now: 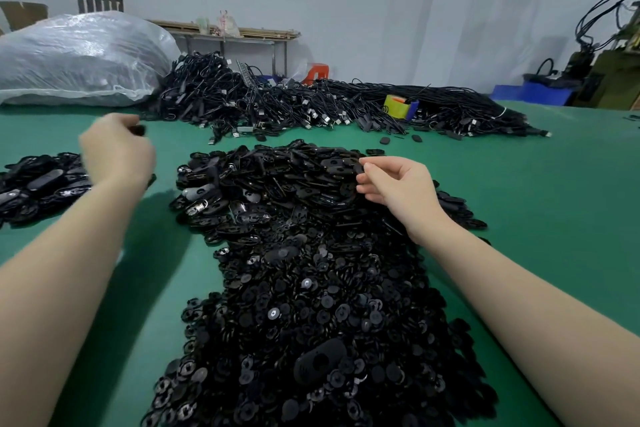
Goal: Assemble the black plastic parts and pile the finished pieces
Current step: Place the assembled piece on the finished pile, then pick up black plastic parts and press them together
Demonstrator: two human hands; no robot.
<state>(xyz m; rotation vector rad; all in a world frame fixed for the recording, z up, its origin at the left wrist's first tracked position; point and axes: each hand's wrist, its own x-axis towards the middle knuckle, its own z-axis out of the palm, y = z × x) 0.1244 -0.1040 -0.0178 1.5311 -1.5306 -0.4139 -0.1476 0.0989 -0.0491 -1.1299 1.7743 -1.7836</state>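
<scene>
green table (519, 218): two black piles, two hands.

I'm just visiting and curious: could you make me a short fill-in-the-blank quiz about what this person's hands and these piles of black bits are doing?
1. The table has a ____ surface.
2. The left hand holds a black piece above the smaller pile, which lies to the person's ____.
3. The right hand pinches a part at the ____ pile.
4. Behind the cables lies a big clear plastic ____.

Missing words: green; left; large middle; bag
</scene>
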